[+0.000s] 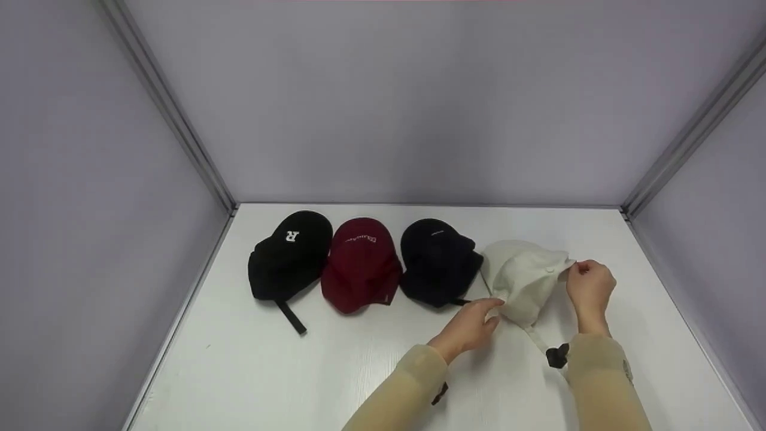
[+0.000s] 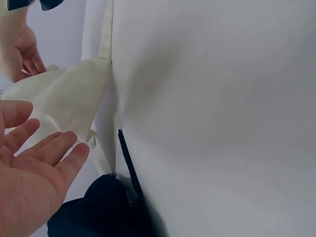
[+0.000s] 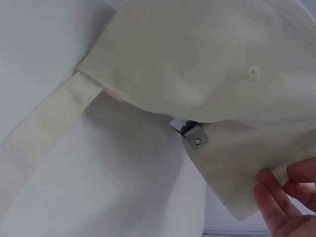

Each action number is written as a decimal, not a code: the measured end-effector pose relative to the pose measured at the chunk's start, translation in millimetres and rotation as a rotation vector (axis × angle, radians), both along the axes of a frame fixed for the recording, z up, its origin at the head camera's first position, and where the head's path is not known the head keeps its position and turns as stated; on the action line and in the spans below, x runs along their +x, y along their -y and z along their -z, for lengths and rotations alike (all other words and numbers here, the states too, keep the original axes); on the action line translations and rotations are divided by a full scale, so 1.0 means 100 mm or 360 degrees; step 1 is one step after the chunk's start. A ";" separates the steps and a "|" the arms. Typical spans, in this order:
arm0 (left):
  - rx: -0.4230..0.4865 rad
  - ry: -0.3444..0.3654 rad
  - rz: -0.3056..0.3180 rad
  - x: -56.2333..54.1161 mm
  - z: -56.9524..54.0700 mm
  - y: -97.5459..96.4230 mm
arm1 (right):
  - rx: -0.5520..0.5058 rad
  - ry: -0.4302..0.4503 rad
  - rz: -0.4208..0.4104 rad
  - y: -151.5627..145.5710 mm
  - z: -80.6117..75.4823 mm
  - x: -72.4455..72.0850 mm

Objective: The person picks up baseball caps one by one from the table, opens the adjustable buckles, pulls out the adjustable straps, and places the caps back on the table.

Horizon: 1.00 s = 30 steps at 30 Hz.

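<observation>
At the right end of a row of caps is a cream-coloured baseball cap (image 1: 526,278), its cloth creased. My right hand (image 1: 591,290) pinches the cap's edge on its right side. In the right wrist view that hand's thumb and fingers (image 3: 270,197) grip the cloth near a metal buckle (image 3: 197,139). My left hand (image 1: 470,328) is at the cap's left edge, fingers spread and loosely extended in the left wrist view; whether they touch the cloth is hard to tell. A cream strap (image 3: 47,116) hangs from the cap's back.
To the left lie a dark navy cap (image 1: 437,263), a dark red cap (image 1: 361,263) and a black cap (image 1: 293,257) with a white letter R and a loose strap (image 1: 291,317). They rest on a white table (image 1: 263,383) enclosed by grey-white panels (image 1: 383,108).
</observation>
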<state>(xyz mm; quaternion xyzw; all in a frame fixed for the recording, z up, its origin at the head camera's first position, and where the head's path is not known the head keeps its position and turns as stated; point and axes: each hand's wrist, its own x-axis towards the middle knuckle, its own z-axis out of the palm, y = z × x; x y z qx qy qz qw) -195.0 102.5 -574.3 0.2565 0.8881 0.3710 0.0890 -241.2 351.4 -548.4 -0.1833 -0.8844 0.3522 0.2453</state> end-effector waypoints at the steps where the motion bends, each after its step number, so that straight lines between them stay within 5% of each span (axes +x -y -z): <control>1: -0.0020 -0.0022 0.0007 0.00 0.00 0.02 | -0.0012 0.0024 -0.0005 -0.01 0.02 -0.02; 11: -0.0124 -0.0068 -0.0010 0.07 0.01 0.23 | -0.0197 0.0200 -0.0148 -0.05 0.13 -0.19; 19: -0.0121 -0.0122 -0.0028 0.10 -0.04 0.48 | -0.0143 0.0430 -0.0380 -0.09 0.14 -0.26; 30: -0.0161 -0.0302 -0.0207 0.12 -0.17 1.12 | 0.0002 0.0506 -0.0511 -0.14 -0.01 -0.10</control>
